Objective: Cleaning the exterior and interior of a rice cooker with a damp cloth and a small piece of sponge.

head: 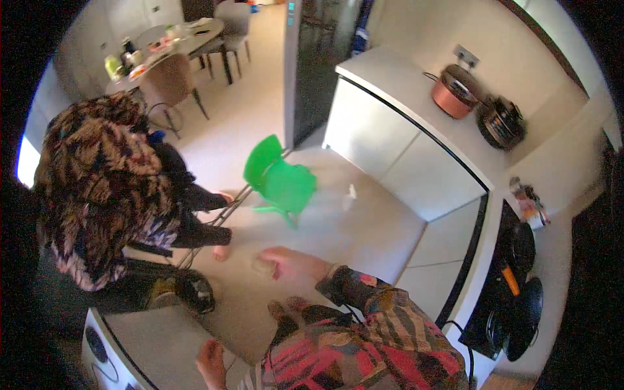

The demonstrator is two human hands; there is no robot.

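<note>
My right hand (282, 258) reaches out over the floor, its fingers closed around a small pale object (263, 266). Motion blur hides what that object is. At the bottom of the view my left hand (211, 360) hangs beside a white cabinet (151, 324), fingers curled. Whether anything lies inside that hand cannot be made out. Beyond my right hand stands a green plastic child's chair (287, 183) on the pale floor.
A person in a dark patterned fluffy coat (107, 180) is at the left, near a black bin (195, 291). Right, a counter (390, 78) bears a copper-coloured rice cooker (453, 95) and a black appliance (500, 122). Pans (524, 312) rest on the hob. A dining table (204, 36) stands far back.
</note>
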